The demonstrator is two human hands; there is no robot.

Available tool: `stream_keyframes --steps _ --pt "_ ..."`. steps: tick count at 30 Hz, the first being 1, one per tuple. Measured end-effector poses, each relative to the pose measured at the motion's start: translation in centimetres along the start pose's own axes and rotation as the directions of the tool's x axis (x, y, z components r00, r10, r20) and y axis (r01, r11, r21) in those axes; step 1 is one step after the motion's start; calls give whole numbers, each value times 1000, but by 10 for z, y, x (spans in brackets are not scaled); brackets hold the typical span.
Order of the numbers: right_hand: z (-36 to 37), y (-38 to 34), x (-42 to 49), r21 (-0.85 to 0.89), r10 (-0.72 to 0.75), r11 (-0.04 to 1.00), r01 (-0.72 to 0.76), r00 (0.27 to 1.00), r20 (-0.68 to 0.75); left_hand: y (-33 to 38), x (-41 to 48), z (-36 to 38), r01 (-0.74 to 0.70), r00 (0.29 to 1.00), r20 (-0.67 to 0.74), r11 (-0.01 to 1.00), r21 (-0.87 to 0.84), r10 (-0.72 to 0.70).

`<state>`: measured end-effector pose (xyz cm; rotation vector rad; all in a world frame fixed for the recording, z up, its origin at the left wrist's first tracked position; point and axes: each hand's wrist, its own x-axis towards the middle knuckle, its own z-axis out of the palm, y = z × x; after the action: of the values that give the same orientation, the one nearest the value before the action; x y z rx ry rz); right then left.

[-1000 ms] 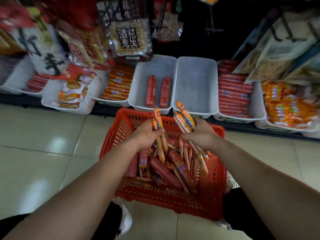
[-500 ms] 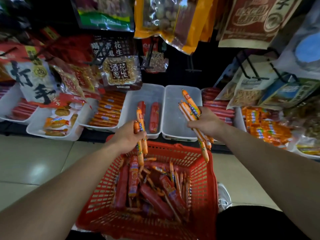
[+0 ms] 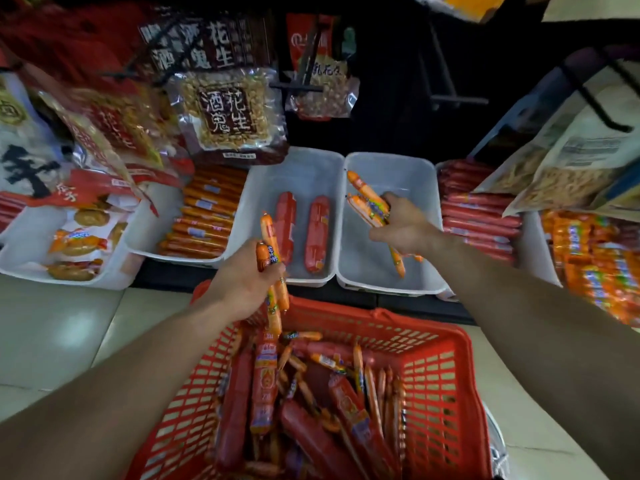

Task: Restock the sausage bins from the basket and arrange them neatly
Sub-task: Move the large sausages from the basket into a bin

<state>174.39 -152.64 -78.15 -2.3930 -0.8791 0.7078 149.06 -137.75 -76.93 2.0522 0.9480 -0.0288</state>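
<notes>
The left hand (image 3: 242,282) grips thin sausages (image 3: 270,230) over the far edge of the red basket (image 3: 415,323), low middle. The right hand (image 3: 403,230) grips a bunch (image 3: 367,199) inside the mostly bare white bin (image 3: 408,174), middle right.

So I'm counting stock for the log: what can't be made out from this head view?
Head view:
Count of thin sausages in the right hand: the hand covers the bundle's middle.
Their label print: blurred and too small.
Bottom layers of the red basket: buried under the pile; near rim cut off by the frame's lower edge.
Back rows of the stacked red sausages on the right: hidden by hanging snack bags.
</notes>
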Motion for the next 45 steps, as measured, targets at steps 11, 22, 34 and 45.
stream_keyframes --steps 11,22,34,45 --pt "68 61 12 -171 45 985 4 959 279 -7 20 7 10 999 -52 1000 -26 -11" --pt "48 63 1 -281 -103 945 169 967 235 25 27 14 -58 997 51 997 -50 61" --pt "-23 91 -38 13 -83 996 85 992 -97 106 65 46 -317 932 237 934 162 275" --pt "-13 164 -75 -24 63 997 -69 979 -193 133 128 181 -499 858 442 624 601 261"
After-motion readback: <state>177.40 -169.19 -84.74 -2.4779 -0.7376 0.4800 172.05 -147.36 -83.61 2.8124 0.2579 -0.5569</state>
